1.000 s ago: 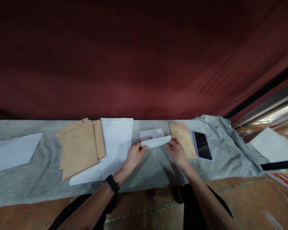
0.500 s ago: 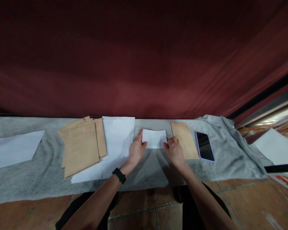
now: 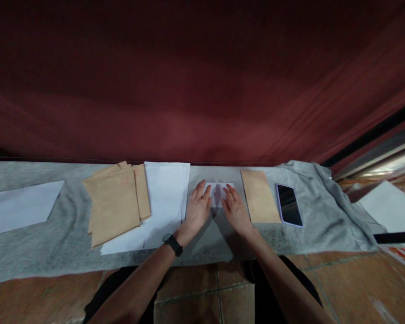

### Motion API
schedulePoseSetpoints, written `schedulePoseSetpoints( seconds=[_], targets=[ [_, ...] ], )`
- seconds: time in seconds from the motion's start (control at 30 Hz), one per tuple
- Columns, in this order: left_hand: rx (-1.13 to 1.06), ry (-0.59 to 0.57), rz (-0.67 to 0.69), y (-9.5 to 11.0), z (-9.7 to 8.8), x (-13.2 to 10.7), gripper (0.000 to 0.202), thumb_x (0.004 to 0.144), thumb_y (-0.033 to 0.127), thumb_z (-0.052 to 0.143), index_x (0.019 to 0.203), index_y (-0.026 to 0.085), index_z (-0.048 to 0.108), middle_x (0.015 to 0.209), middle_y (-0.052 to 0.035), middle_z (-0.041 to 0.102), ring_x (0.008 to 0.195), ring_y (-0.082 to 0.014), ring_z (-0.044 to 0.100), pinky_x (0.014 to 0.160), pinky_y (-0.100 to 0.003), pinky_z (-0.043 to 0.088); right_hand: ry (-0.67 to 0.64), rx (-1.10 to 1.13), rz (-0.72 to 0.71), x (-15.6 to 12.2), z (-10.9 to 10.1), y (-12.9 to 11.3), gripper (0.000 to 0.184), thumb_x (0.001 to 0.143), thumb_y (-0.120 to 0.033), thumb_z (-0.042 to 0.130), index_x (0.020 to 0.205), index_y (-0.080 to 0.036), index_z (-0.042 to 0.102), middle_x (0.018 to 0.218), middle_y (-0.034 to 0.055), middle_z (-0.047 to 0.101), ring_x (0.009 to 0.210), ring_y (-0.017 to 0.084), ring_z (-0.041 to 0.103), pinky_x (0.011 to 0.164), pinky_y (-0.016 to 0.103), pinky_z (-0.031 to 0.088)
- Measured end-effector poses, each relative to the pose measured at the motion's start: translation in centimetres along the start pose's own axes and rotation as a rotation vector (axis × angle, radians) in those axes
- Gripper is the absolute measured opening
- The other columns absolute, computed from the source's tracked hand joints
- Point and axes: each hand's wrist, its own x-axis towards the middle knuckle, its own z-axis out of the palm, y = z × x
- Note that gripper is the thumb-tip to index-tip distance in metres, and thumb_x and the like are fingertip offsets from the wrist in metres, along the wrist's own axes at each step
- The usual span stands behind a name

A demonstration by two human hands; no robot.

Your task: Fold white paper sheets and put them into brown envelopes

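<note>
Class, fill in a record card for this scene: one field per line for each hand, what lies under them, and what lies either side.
Left hand: open, flat on the left part of the folded white paper
Right hand: open, flat on its right part
Paper rests on: grey cloth
Left of hands: white sheets, then stack of brown envelopes
Right of hands: single brown envelope, then phone, screen dark
</note>
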Motion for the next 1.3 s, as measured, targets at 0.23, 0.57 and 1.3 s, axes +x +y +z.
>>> schedulePoseSetpoints(
  seconds=[0.23,0.57,1.3],
  targets=[
    [0.177,-0.192,0.137,1.7,2.4,-0.9,0.062,0.095,0.018,0.041,0.154,0.002,0.033,0.162,-0.0217,0.032,0.153,-0.029,0.025,0.125,-0.047,0.024,-0.119,0.04,-0.013,0.1,3.0,-1.8,0.062,0.107,-0.044,0.017,0.155,-0.011,0.037,0.16,0.0141,0.039,0.151,0.021,0.031,0.124,0.045,0.026],
    [0.142,-0.149,-0.029,0.3,1.9,-0.2,0.061,0.102,0.031,0.031,0.154,-0.001,0.031,0.163,-0.0202,0.029,0.154,-0.0271,0.022,0.126,-0.045,0.02,-0.029,-0.32,0.012,0.4,3.4,0.6,0.063,0.107,-0.042,0.023,0.154,-0.001,0.035,0.159,0.0209,0.036,0.15,0.029,0.033,0.121,0.046,0.026],
    [0.092,-0.11,0.199,1.9,1.9,-0.9,0.058,0.1,0.024,0.034,0.155,0.005,0.032,0.162,-0.018,0.033,0.153,-0.0252,0.024,0.125,-0.046,0.025,-0.009,-0.134,0.037,-0.3,2.2,0.5,0.063,0.107,-0.042,0.019,0.152,-0.003,0.04,0.161,0.0194,0.035,0.152,0.028,0.028,0.122,0.048,0.029]
  ],
)
